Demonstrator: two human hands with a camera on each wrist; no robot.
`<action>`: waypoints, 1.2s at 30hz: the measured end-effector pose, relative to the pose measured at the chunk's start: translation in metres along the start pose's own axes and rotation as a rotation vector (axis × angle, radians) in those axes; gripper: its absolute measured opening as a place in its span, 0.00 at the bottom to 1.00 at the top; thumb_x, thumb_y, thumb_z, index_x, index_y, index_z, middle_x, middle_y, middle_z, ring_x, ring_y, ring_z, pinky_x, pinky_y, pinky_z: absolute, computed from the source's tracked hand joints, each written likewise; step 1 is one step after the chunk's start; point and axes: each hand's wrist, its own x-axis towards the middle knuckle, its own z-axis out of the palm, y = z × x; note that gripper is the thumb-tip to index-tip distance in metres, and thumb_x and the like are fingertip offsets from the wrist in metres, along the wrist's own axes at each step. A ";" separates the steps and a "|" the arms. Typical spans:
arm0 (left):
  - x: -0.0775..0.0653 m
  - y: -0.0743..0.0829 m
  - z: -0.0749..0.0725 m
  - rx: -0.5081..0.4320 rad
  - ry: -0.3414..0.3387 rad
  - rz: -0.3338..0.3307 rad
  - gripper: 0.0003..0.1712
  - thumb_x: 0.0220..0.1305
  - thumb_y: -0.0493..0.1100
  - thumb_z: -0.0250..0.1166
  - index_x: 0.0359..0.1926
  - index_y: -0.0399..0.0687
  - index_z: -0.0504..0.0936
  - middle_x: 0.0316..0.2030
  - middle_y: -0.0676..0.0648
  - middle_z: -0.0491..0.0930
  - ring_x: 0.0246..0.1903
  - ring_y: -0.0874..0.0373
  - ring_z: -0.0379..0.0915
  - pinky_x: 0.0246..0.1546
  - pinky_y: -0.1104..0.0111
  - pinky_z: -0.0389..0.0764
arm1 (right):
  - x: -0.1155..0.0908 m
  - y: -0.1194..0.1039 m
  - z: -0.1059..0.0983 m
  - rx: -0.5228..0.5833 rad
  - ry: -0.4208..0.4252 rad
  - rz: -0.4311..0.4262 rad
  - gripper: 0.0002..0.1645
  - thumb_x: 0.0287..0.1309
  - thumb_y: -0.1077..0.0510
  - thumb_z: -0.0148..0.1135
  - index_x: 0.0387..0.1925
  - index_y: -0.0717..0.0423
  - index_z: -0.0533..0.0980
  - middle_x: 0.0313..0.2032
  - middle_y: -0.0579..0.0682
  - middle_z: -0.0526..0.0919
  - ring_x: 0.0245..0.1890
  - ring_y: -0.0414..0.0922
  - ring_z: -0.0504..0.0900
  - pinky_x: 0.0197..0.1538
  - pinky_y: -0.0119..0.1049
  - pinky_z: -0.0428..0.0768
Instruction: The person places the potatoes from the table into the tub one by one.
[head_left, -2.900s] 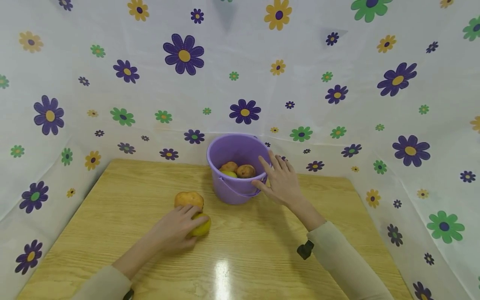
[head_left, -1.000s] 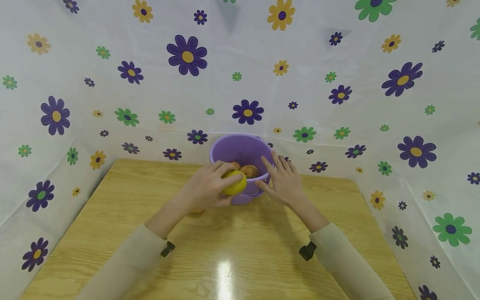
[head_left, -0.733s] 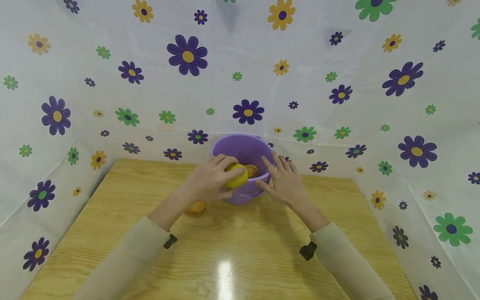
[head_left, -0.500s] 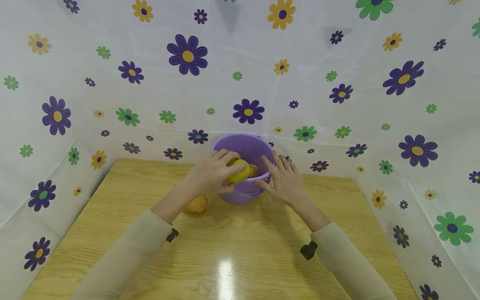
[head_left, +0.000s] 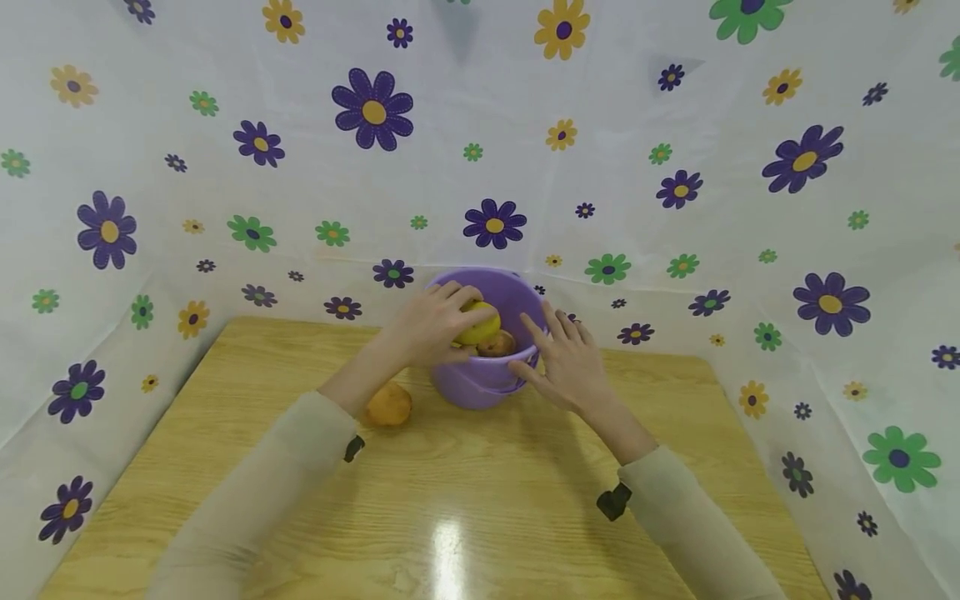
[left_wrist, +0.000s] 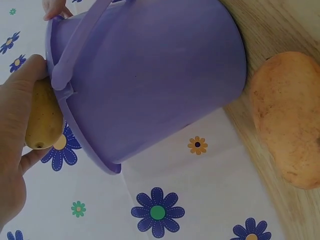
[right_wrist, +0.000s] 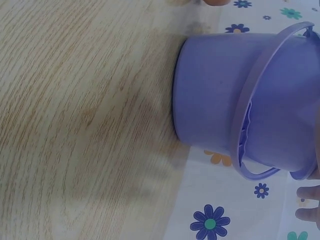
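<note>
My left hand (head_left: 438, 323) grips a yellow oval fruit (head_left: 483, 327) just over the mouth of a purple bucket (head_left: 468, 390). In the left wrist view, thumb and fingers wrap the speckled fruit (left_wrist: 44, 120) beside the bucket's rim. A brown potato (head_left: 498, 343) lies inside the bucket; the rest of the contents hide behind the left hand. My right hand (head_left: 566, 367) rests at the bucket's right rim, its fingers spread and fairly straight. Left of the bucket, a tan lumpy potato (head_left: 389, 405) lies on the table.
The wooden table (head_left: 510, 517) has a flower-printed white cloth (head_left: 420, 183) standing behind it and along both sides. The bucket's handle (right_wrist: 250, 95) hangs down at its front. Both sleeves reach in from the near edge.
My left hand picked up the yellow fruit beside the potato and carried it up and right to the bucket's mouth, uncovering the potato. My right hand stayed at the rim.
</note>
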 end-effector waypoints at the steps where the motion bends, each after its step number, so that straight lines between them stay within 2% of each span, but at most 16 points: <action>1: 0.001 -0.001 0.000 -0.007 -0.018 -0.010 0.34 0.58 0.57 0.79 0.63 0.55 0.80 0.55 0.43 0.82 0.54 0.43 0.81 0.60 0.51 0.86 | 0.000 0.000 0.001 0.003 -0.001 0.001 0.56 0.69 0.16 0.35 0.83 0.45 0.58 0.84 0.61 0.52 0.81 0.65 0.62 0.80 0.67 0.64; 8: 0.010 -0.008 0.005 -0.021 -0.073 -0.047 0.33 0.62 0.57 0.76 0.66 0.55 0.80 0.57 0.43 0.82 0.57 0.43 0.80 0.65 0.51 0.83 | 0.001 0.001 0.003 -0.004 0.014 -0.002 0.59 0.67 0.13 0.28 0.83 0.44 0.59 0.84 0.62 0.54 0.80 0.65 0.63 0.80 0.66 0.65; 15: 0.017 -0.017 0.012 -0.033 -0.135 -0.077 0.32 0.64 0.57 0.75 0.66 0.56 0.80 0.57 0.43 0.81 0.57 0.44 0.79 0.65 0.52 0.83 | 0.001 0.001 0.002 0.000 0.006 -0.001 0.57 0.68 0.14 0.31 0.83 0.45 0.59 0.84 0.62 0.55 0.80 0.65 0.63 0.79 0.66 0.65; 21: 0.025 -0.023 0.015 -0.007 -0.186 -0.093 0.34 0.63 0.59 0.74 0.67 0.56 0.80 0.58 0.44 0.81 0.58 0.45 0.80 0.61 0.54 0.85 | 0.001 0.001 0.002 0.010 -0.013 0.009 0.58 0.67 0.13 0.29 0.83 0.44 0.58 0.84 0.61 0.52 0.81 0.65 0.62 0.80 0.67 0.63; 30: 0.027 -0.024 0.020 -0.012 -0.223 -0.097 0.34 0.64 0.60 0.72 0.68 0.55 0.79 0.57 0.43 0.81 0.57 0.45 0.79 0.63 0.54 0.84 | 0.001 0.000 0.002 -0.007 -0.009 0.004 0.57 0.68 0.14 0.30 0.83 0.44 0.58 0.85 0.61 0.51 0.81 0.64 0.62 0.80 0.65 0.64; 36: 0.026 -0.026 0.022 -0.081 -0.242 -0.151 0.36 0.65 0.60 0.73 0.69 0.52 0.77 0.59 0.42 0.81 0.59 0.44 0.79 0.64 0.53 0.84 | 0.000 0.000 0.002 0.005 0.002 0.001 0.60 0.66 0.12 0.24 0.83 0.44 0.59 0.85 0.61 0.51 0.80 0.65 0.62 0.80 0.66 0.65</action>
